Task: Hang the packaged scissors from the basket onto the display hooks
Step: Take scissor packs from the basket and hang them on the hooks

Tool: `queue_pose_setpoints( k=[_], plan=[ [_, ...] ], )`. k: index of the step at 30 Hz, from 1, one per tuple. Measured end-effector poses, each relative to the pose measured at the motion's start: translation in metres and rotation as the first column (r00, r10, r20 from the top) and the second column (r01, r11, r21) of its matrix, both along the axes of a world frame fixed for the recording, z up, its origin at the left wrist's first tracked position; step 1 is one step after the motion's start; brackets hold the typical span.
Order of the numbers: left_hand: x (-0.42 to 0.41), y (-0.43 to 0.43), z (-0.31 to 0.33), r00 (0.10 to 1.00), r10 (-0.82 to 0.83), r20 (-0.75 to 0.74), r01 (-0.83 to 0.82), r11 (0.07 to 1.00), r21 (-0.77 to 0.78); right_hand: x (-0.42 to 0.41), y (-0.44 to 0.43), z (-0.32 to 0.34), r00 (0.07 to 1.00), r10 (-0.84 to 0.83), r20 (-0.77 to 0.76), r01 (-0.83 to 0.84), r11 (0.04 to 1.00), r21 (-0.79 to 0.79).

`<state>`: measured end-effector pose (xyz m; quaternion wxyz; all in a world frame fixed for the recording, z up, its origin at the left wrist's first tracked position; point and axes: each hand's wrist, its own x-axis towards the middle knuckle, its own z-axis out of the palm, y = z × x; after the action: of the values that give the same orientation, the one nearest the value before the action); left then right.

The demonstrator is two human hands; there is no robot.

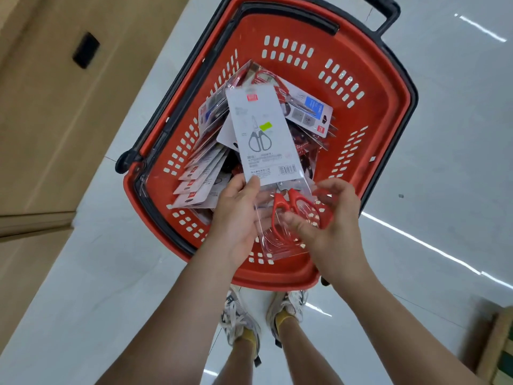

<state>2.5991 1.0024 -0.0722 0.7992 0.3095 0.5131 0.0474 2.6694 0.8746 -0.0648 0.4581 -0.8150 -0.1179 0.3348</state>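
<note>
A red plastic basket (369,168) with black handles stands on the floor below me. Several packaged scissors (205,173) lie piled inside it. I hold one package (263,134) above the pile: a white card printed with a scissors drawing and, below it, a clear blister with red handles showing. My left hand (238,218) grips the card's lower left edge, thumb on top. My right hand (330,220) has its fingers curled around the clear blister part at the lower right. No display hooks are in view.
Brown cardboard boxes (50,112) stand along the left side. The floor (449,151) is glossy white tile. My feet in white sneakers (241,320) stand just behind the basket. A wooden object (497,345) sits at the lower right corner.
</note>
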Motion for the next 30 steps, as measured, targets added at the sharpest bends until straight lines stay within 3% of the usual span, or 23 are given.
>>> queue_pose_setpoints(
  k=[2,4,14,21,24,26,30],
  plan=[
    [0.0,0.002,0.001,0.997,0.069,0.021,-0.069,0.997,-0.024,0.008,0.001,0.005,0.925,-0.114,-0.362,0.132,0.991,0.027],
    [0.0,0.004,0.003,0.994,0.103,0.027,-0.101,0.994,-0.043,0.012,0.005,0.009,0.776,-0.076,-0.626,0.153,0.986,0.07],
    [0.006,0.016,-0.002,0.994,0.025,-0.108,-0.024,1.0,0.014,0.011,0.012,-0.002,0.833,0.01,-0.553,0.045,0.995,0.086],
    [0.006,0.012,-0.007,0.999,0.016,-0.027,-0.017,1.0,-0.025,0.022,0.017,-0.001,0.871,0.002,-0.49,0.056,0.993,0.104],
    [0.005,0.01,-0.008,0.999,-0.002,-0.052,0.002,1.0,0.008,0.031,0.02,0.001,0.835,0.063,-0.547,0.013,0.991,0.134],
    [0.002,0.007,-0.008,0.998,-0.024,-0.061,0.027,0.999,0.039,0.035,0.02,0.002,0.806,0.038,-0.591,0.049,0.99,0.131],
    [0.0,-0.006,0.003,0.991,-0.119,-0.056,0.121,0.992,0.034,0.036,0.023,0.0,0.842,-0.109,-0.528,0.175,0.982,0.076]
  ],
)
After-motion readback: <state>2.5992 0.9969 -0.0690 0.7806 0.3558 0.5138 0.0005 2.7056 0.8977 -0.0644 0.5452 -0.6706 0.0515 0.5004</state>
